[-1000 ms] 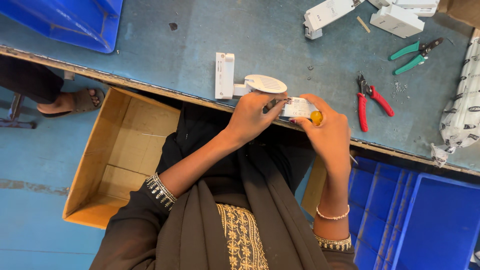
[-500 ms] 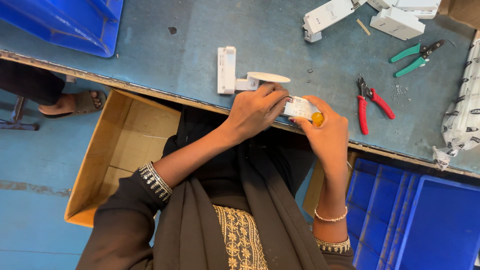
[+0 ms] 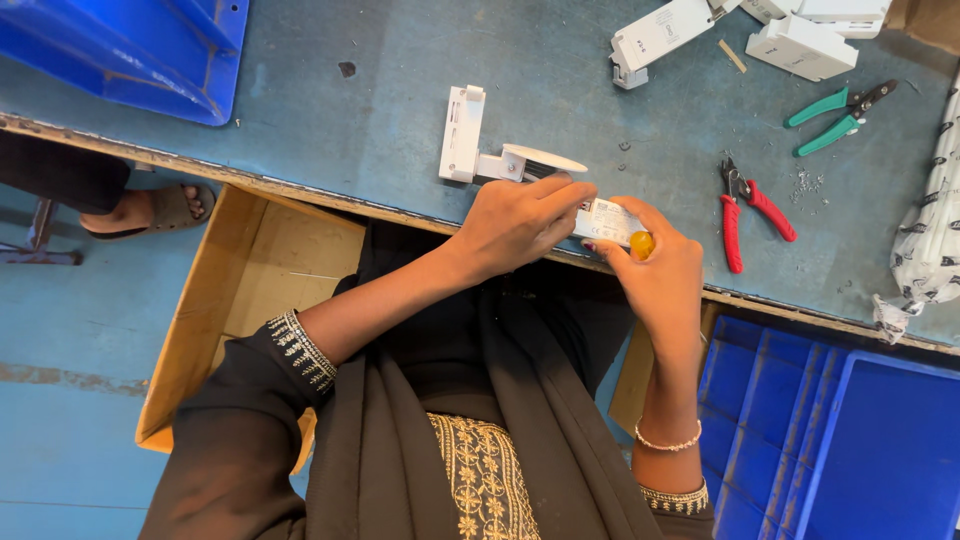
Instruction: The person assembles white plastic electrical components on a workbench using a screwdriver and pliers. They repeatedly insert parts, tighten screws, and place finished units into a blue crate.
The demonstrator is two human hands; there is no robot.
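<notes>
The work surface is a blue-grey bench top (image 3: 330, 110), scuffed and speckled, with a worn wooden front edge running from the upper left down toward the right. At that edge the left hand (image 3: 520, 218) closes over the end of a small white rectangular module (image 3: 606, 220), fingers curled down on it, while the right hand (image 3: 652, 272) grips the module's other end from below, thumb and fingers pinched narrow around it beside a small yellow-orange piece (image 3: 641, 243). The module sits just above the bench edge, held between both hands. Just beyond the left hand a white plastic bracket with a round disc (image 3: 500, 158) lies flat on the bench. To the right, red-handled pliers (image 3: 745, 212) lie near the right hand, and green-handled cutters (image 3: 838, 116) rest farther back. White housings (image 3: 660, 30) and (image 3: 805, 45) lie along the far side. A white printed bag (image 3: 930, 240) drapes at the right edge. A blue plastic bin (image 3: 140, 50) stands at the far left corner of the bench. Below the bench, an open cardboard box (image 3: 250, 290) sits on the blue floor (image 3: 60, 400) to the left, and blue crates (image 3: 840, 430) stand to the right. Another person's sandalled foot (image 3: 150, 210) shows under the bench at the left.
</notes>
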